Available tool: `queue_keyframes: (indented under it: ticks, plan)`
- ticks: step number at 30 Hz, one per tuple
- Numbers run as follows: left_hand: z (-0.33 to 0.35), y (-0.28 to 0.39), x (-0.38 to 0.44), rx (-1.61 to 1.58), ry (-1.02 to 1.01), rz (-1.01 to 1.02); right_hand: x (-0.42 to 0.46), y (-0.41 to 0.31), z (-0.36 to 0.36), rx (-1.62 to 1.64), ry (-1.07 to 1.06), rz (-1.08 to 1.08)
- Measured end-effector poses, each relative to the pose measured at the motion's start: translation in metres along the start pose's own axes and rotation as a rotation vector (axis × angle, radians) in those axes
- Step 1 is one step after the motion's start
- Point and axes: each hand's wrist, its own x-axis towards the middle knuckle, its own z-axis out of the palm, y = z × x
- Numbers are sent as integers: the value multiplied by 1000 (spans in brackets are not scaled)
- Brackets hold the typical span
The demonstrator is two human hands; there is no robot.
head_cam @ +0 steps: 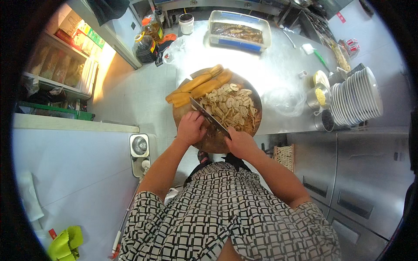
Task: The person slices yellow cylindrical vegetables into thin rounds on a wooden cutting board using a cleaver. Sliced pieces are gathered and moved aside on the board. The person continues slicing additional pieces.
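A thick round wooden chopping board (183, 117) lies before me. My right hand (241, 143) grips the handle of a kitchen knife (210, 117), whose blade slants up and left across the board. My left hand (191, 129) rests on the board just left of the blade, fingers curled; whether anything is under them is hidden. Pale, folded-looking slices (232, 102), probably tofu skin roll, lie in a heap right of the blade. Several whole yellow-brown rolls (199, 84) rest along the board's far left edge.
Behind the board, a steel worktop (277, 65) holds a plastic tub (240, 45) of dark food. At right stand stacked white plates (356, 96), a metal cup of yellow bits (318, 96) and a crumpled plastic bag (284, 101). Large bottles (145, 49) stand at far left. A spin-mop bucket (139, 146) is left of me.
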Motion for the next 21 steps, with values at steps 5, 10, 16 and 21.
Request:
queue_keyframes:
  ticks: [5,10,16,21]
  plan:
    - [10,-3,-2,12,-14,-3,13,12,34,-28,-11,12]
    - [4,1,-1,3,3,-14,18,12,30,-38,-12,16]
    - [5,-4,-10,-1,32,-21,19,14,31,-21,6,31]
    - [-3,-11,-20,-49,103,-24,18,20,33,52,7,83]
